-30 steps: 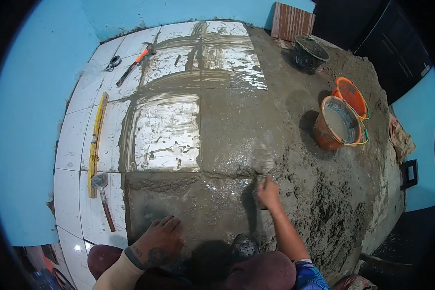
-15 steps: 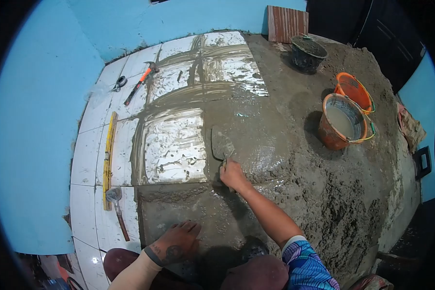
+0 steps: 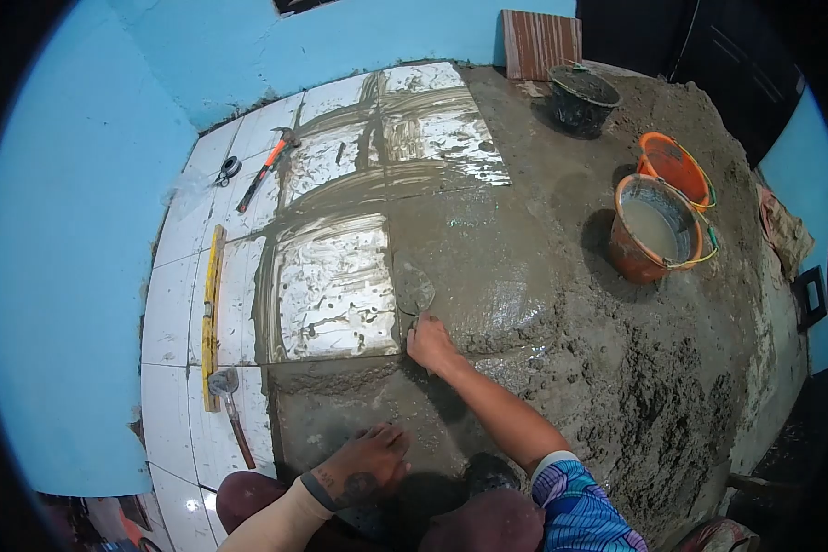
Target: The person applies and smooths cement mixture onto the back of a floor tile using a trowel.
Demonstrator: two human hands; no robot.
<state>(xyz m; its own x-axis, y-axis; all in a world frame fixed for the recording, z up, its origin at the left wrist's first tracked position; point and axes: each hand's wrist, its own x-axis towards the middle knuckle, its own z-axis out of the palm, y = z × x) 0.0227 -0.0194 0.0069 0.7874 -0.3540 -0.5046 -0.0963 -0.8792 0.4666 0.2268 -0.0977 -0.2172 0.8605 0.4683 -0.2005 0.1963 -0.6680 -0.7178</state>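
Observation:
My right hand [image 3: 431, 344] is closed round the handle of a trowel [image 3: 414, 287]. Its blade lies against the wet grey mortar [image 3: 478, 239], just right of a white tile [image 3: 333, 290] streaked with cement. Close to my knees, my left hand [image 3: 363, 467] hovers low over the grey wet patch in front of me, fingers loosely extended and holding nothing. Left of the streaked tile, a yellow spirit level [image 3: 212, 313] lies on clean white tiles. A small cement-coated scoop-like tool with a brown handle [image 3: 237, 432] rests near its lower end.
A hammer [image 3: 267, 170] and a dark roll of tape [image 3: 229, 168] lie on the far-left tiles. To the right stand an orange bucket of greyish liquid [image 3: 630, 253], another orange bucket [image 3: 662, 152] and a black bucket [image 3: 584, 115]. Rough mortar [image 3: 658, 405] covers the right side.
The trowel and my right hand have moved slightly left and toward me, nearer the streaked tile's edge. My left hand has shifted a little to the right. The view has tilted slightly.

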